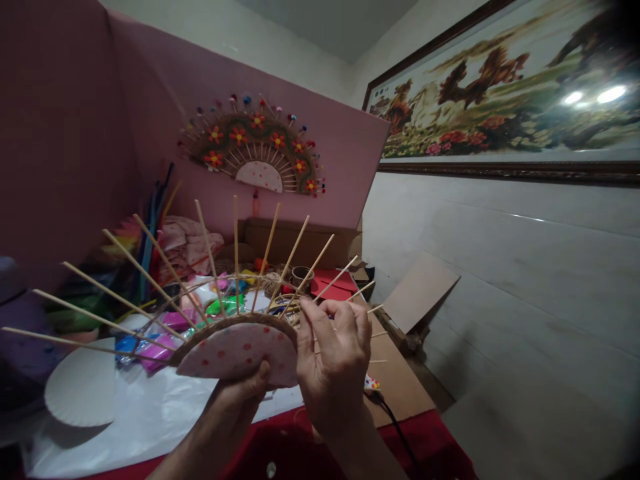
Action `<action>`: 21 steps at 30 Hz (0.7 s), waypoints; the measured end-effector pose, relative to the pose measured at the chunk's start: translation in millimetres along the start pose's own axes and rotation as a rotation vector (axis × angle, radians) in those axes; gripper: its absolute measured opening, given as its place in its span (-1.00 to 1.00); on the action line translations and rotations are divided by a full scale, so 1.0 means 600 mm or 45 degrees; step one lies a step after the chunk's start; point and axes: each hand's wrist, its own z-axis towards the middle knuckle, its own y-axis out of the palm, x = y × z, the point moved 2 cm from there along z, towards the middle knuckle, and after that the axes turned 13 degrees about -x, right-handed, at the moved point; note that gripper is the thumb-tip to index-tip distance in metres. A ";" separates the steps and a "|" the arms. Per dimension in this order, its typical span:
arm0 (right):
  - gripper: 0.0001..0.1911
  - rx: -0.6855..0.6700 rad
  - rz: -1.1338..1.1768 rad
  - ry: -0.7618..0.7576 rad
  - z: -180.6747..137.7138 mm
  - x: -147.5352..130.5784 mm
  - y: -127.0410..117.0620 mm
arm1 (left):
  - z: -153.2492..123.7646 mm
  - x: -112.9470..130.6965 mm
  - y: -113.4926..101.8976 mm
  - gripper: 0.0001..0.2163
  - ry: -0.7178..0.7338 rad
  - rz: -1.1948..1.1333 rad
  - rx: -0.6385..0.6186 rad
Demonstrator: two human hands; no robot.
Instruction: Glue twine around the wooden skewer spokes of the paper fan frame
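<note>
A half-round fan base (240, 352), covered in white cloth with red dots, is held up over the table. Thin wooden sticks (236, 247) spread out from its curved edge, and brown twine (225, 322) lines that edge. My left hand (240, 400) grips the base from below, its thumb on the dotted front. At the right end of the curve, my right hand (335, 353) is closed in a pinch among the sticks. A loose length of twine arcs behind the sticks toward it; the fingertips partly hide the spot.
A finished-looking fan with flowers (257, 143) hangs on the pink board (340, 160). Behind my hands lie colourful clay packets (225, 305), red paper (334, 285) and a twine bundle. A white paper plate (83, 383) is at left; a dark cable (395, 423) runs at right.
</note>
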 end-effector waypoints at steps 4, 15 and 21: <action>-0.75 0.014 -0.004 0.015 0.003 -0.001 -0.001 | 0.001 -0.001 -0.003 -0.52 -0.009 0.001 0.043; -0.74 0.020 -0.027 -0.013 0.003 -0.001 -0.001 | 0.002 -0.006 -0.010 -0.58 -0.046 0.012 0.040; -0.74 0.053 -0.006 -0.009 0.003 -0.001 -0.005 | 0.001 -0.007 -0.012 -0.64 -0.055 0.006 0.036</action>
